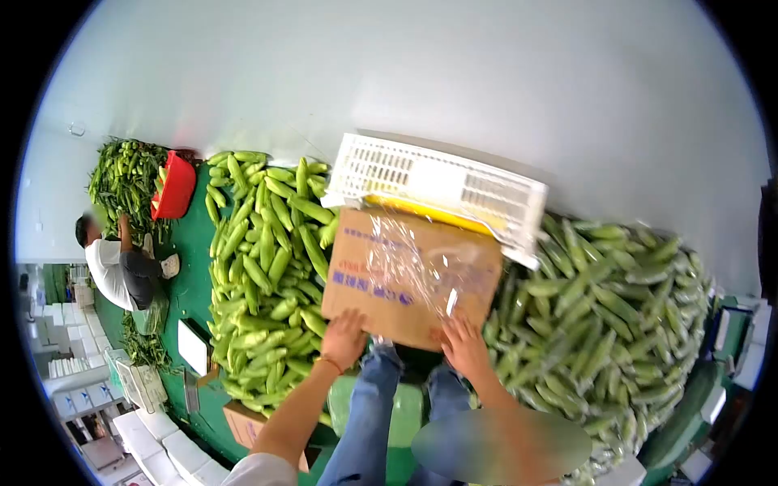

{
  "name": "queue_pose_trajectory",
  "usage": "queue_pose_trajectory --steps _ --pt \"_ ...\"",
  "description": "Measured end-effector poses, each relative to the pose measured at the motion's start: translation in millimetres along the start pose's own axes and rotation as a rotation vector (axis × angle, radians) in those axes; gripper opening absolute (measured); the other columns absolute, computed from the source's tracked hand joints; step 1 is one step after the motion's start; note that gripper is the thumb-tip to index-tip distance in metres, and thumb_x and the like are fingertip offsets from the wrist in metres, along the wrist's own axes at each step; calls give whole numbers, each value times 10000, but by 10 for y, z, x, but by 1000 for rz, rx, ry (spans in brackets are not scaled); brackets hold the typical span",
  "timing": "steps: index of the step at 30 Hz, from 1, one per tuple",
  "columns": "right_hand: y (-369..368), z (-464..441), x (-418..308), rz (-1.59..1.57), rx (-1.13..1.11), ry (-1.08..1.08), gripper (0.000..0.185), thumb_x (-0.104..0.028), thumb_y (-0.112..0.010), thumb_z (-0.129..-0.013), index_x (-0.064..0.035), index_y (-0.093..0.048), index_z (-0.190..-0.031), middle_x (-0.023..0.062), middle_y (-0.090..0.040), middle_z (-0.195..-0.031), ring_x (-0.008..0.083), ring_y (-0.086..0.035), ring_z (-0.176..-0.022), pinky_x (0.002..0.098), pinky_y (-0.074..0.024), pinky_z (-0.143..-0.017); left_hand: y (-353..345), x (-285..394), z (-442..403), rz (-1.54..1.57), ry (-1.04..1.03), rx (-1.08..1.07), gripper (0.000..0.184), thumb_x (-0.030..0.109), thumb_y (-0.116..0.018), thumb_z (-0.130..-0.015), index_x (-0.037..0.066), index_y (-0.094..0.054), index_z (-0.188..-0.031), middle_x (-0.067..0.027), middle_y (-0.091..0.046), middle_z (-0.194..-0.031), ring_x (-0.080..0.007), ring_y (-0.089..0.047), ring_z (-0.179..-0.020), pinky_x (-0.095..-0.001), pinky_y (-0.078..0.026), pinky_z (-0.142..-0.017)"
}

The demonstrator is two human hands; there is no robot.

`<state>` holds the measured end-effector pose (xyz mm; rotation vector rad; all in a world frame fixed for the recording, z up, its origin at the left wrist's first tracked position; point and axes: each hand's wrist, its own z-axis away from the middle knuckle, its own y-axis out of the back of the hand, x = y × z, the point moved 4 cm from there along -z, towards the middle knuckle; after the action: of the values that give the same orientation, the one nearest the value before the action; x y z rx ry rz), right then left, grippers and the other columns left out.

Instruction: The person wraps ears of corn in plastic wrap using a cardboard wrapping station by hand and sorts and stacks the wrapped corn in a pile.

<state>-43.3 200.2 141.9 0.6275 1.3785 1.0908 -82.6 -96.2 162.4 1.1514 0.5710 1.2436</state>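
A brown cardboard box (365,279) with blue and red print stands in front of my knees, and clear plastic film (397,251) lies over its top. My left hand (344,337) rests on the box's near left edge, fingers spread. On the near right edge lies my right hand (465,340), its fingers also apart, touching the film. Behind the box a white slotted crate (438,182) leans against the wall, with a yellow strip along its lower edge. Husked green corn (267,251) is heaped to the left; plastic-wrapped corn (600,316) is piled to the right.
At the far left a person (113,263) squats by a leafy heap (126,178) and a red basket (175,186). A green stool (401,413) is under me. White boxes (174,454) stand at the lower left, near a small cardboard box (243,423) beside the corn.
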Motion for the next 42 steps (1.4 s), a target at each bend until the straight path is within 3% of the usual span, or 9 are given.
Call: queue_pose_trajectory --steps 2,7,17,18,25,35,39,41,42 --pt "-425 -98 153 -14 -60 -23 495 -261 -608 -866 -125 -504 -1331 83 -466 -1401 268 -409 -1317 492 -365 -1049 -477 -147 -599 -63 -107 -5 564 366 -592 -869 143 -457 -1369 -86 -398 -1460 -273 -317 -1380 -452 -232 -1134" --pt "-1369 -202 653 177 171 133 339 -226 -626 -857 -148 -633 -1186 23 -551 -1315 256 -492 -1234 477 -366 -1024 -1211 -630 -1312 -34 -416 249 546 362 -601 -863 168 -487 -1361 -46 -442 -1423 -250 -375 -1342 -448 -265 -1123" --pt "-1451 -155 752 -33 365 134 192 -62 -671 -785 -96 -677 -974 66 -660 -1115 295 -547 -1153 478 -370 -994 -1230 -776 -1254 229 -452 445 376 189 -690 -829 125 -625 -1194 -57 -598 -1251 -235 -524 -1224 -430 -360 -1053" --pt "-1442 -135 790 -67 370 112 185 -80 -667 -795 -97 -676 -980 56 -657 -1123 291 -540 -1154 472 -368 -989 -1158 -754 -1249 254 -463 548 285 162 -681 -835 114 -647 -1113 -70 -642 -1168 -234 -610 -1091 -389 -460 -940" --pt "-1504 87 796 250 719 11 128 -118 -619 -861 -97 -668 -977 104 -609 -865 321 -534 -949 420 -400 -881 -1301 -925 -1171 492 -218 680 82 173 -589 -895 98 -603 -924 -123 -659 -829 -315 -641 -773 -404 -517 -683" --pt "-1267 963 385 -219 378 -78 257 -252 -516 -962 -18 -616 -928 107 -657 -796 226 -593 -720 357 -453 -706 -972 -1353 550 68 -679 960 106 176 -600 -810 115 -516 -825 -89 -547 -704 -303 -584 -693 -431 -481 -645" --pt "-1959 1080 808 -391 347 -148 217 -232 -552 -957 -23 -606 -971 82 -687 -827 157 -556 -559 298 -457 -550 -2070 -1653 855 237 -548 821 144 231 -616 -832 116 -530 -832 -92 -534 -738 -289 -581 -713 -430 -478 -643" --pt "-2117 1089 884 -606 423 -256 208 -230 -562 -955 -34 -602 -1010 68 -685 -817 121 -521 -492 263 -435 -474 -2618 -1946 1085 426 -252 699 174 225 -634 -867 72 -583 -932 -107 -599 -875 -302 -601 -845 -417 -486 -742" --pt "-2173 1061 1023 -621 409 -253 210 -236 -559 -958 -46 -598 -1039 64 -680 -810 99 -495 -463 247 -407 -436 -2749 -2178 1268 596 -97 961 198 185 -639 -867 64 -606 -1020 -127 -611 -917 -304 -602 -904 -398 -485 -802"
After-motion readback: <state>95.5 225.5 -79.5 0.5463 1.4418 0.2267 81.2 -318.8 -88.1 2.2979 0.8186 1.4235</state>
